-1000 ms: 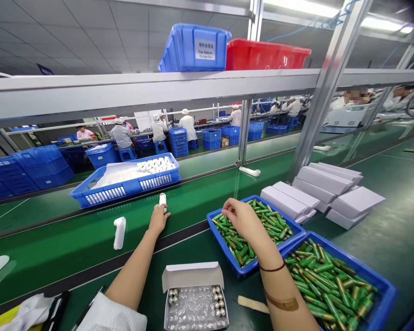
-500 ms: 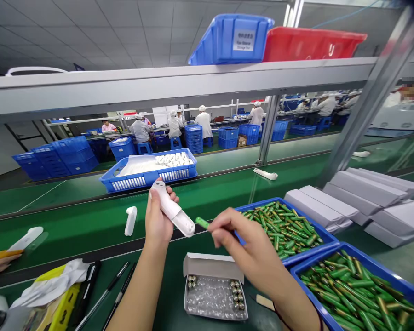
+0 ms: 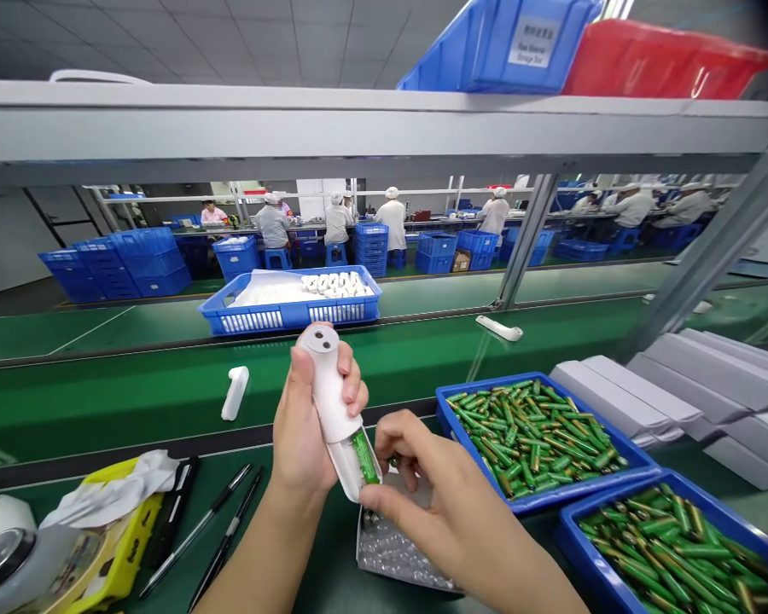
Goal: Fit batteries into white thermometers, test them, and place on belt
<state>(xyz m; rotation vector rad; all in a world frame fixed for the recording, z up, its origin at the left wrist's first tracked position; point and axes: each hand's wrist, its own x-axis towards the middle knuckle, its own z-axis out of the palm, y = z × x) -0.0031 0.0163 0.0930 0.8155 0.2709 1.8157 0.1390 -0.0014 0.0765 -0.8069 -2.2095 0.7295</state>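
Observation:
My left hand (image 3: 304, 426) is wrapped round a white handheld device (image 3: 328, 384), held upright above the bench. A green battery (image 3: 363, 456) lies in the open compartment at the device's lower end. My right hand (image 3: 439, 503) is closed in a pinch at that lower end, thumb and fingers touching the battery and the casing. Under both hands sits an open white box (image 3: 397, 554) with a clear blister tray. Two blue trays of green batteries (image 3: 531, 431) (image 3: 678, 541) stand to the right.
Another white device (image 3: 234, 392) and a further one (image 3: 499, 327) lie on the green conveyor belt (image 3: 134, 396). A blue basket of white parts (image 3: 291, 298) stands beyond. Pens (image 3: 224, 520), a yellow item with cloth (image 3: 112, 512) and white boxes (image 3: 620, 401) flank the bench. Other workers sit far behind.
My left hand lifted the white device off the belt and turned it upright. My right hand took a green battery from the tray and brought it into the device's compartment.

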